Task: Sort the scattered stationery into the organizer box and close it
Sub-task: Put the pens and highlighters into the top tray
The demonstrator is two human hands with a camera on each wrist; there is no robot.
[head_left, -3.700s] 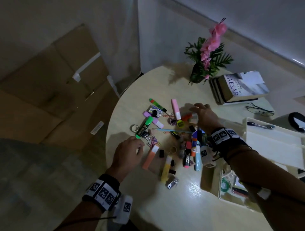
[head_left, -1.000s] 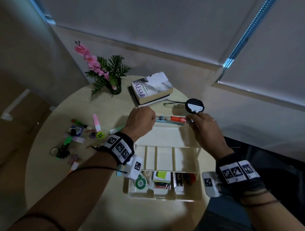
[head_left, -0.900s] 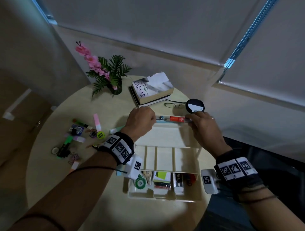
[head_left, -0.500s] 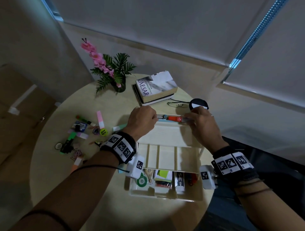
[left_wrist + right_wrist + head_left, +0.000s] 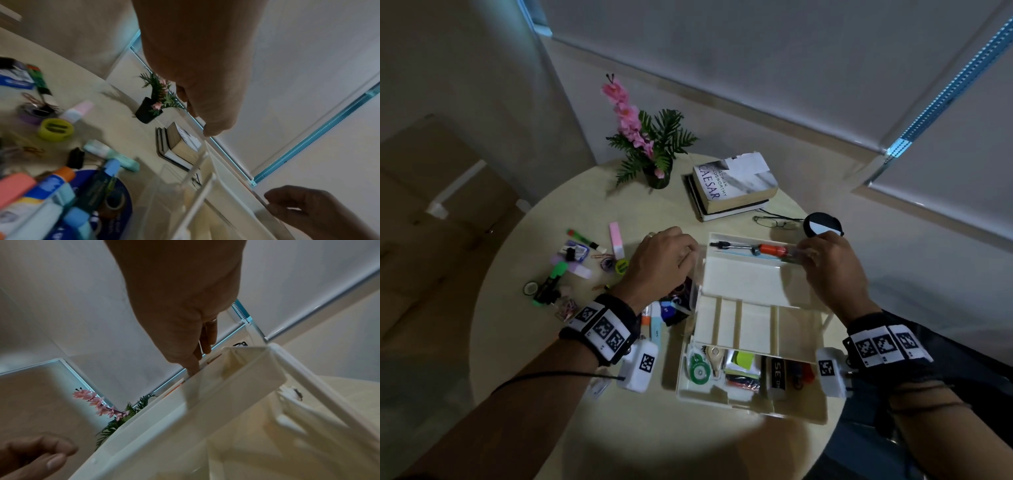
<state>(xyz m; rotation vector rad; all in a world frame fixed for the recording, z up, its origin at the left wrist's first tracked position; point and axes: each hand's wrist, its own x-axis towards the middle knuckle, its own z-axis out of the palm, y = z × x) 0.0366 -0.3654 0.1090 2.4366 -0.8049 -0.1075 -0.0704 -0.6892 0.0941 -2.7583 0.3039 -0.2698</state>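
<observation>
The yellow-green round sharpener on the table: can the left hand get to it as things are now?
Probably yes. The yellow-green round sharpener lies in the open just beside the left hand, with nothing over it.

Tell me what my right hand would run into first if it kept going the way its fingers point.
Probably the orange pen in the organizer box's far tray: the right hand's fingers already reach down at that tray's right end. Whether they touch it yet is unclear.

Home study: round table (image 5: pixel 551 394), books (image 5: pixel 732 186), potted flowers (image 5: pixel 650 150).
</observation>
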